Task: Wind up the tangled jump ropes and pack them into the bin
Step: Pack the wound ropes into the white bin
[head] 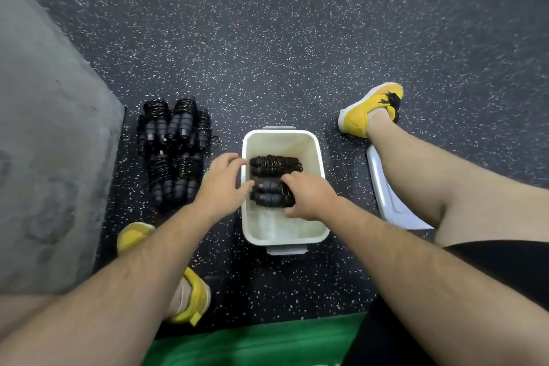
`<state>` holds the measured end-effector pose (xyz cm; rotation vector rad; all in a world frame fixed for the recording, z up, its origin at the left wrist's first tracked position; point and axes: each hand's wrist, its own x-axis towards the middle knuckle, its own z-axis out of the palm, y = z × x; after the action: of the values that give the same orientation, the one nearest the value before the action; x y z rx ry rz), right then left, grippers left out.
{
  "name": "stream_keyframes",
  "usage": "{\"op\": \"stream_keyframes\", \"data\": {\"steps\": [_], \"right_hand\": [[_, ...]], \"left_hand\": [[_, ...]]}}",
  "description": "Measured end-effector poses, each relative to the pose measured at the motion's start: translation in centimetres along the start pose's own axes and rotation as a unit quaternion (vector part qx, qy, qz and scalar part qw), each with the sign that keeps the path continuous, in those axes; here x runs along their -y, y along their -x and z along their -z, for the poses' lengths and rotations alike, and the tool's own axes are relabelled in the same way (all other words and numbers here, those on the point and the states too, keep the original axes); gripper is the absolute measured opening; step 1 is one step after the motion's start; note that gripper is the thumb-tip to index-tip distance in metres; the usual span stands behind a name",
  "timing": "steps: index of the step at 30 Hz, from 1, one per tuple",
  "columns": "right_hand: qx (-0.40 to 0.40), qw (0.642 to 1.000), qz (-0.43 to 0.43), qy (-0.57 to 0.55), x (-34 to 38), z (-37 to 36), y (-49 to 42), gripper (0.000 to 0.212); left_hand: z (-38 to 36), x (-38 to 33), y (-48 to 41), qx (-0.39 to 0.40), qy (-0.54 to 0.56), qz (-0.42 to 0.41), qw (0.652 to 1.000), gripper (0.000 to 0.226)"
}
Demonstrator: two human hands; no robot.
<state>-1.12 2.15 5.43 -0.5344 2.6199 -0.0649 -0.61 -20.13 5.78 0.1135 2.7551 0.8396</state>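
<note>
Right hand point(309, 196) round wound rope point(277, 197), crosswise in bin point(282, 142), handles point(263, 187) leftward.

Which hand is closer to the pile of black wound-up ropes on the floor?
Left. The left hand is at the left rim of the white plastic bin, beside the rope pile; the right hand grips a wound rope inside the bin.
</note>
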Motion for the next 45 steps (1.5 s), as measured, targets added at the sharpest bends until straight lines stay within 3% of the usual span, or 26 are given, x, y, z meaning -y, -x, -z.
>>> {"op": "stream_keyframes", "data": {"steps": [3,5,24,32,34,37,40,42,45], "right_hand": [[0.068,0.997,-0.026,-0.024,0.2,-2.4,-0.8,0.045],[0.084,0.996,-0.026,-0.03,0.6,-3.9,-1.3,0.041],[0.038,0.999,-0.001,0.034,1.2,-7.7,-2.2,0.071],[0.077,0.996,-0.025,0.043,1.7,-6.3,-2.4,0.076],[0.033,0.998,-0.041,0.02,2.4,-4.6,-2.5,0.065],[-0.097,0.994,-0.051,-0.026,4.2,-1.0,-2.7,0.038],[-0.199,0.98,0.023,0.002,6.5,1.7,-3.5,0.029],[-0.23,0.969,0.08,0.049,7.7,2.2,-4.3,0.029],[-0.209,0.966,0.125,0.09,10.6,1.7,-6.4,0.04]], "left_hand": [[-1.1,1.0,0.7,0.083,-0.048,0.015,0.995,0.072],[-1.6,1.1,0.9,0.098,-0.04,0.012,0.994,0.079],[-2.5,1.1,0.9,0.081,-0.018,0.003,0.997,0.078],[-2.2,1.1,1.0,0.083,-0.036,-0.003,0.996,0.078],[-2.0,1.2,1.1,0.078,-0.04,-0.009,0.996,0.074],[-1.5,1.5,1.3,0.051,-0.028,-0.003,0.998,0.059],[-0.8,2.4,1.2,0.015,-0.052,0.039,0.998,0.051],[-0.4,3.0,1.1,-0.004,-0.082,0.072,0.994,0.046],[0.2,4.8,1.2,-0.006,-0.131,0.131,0.983,0.041]]}}
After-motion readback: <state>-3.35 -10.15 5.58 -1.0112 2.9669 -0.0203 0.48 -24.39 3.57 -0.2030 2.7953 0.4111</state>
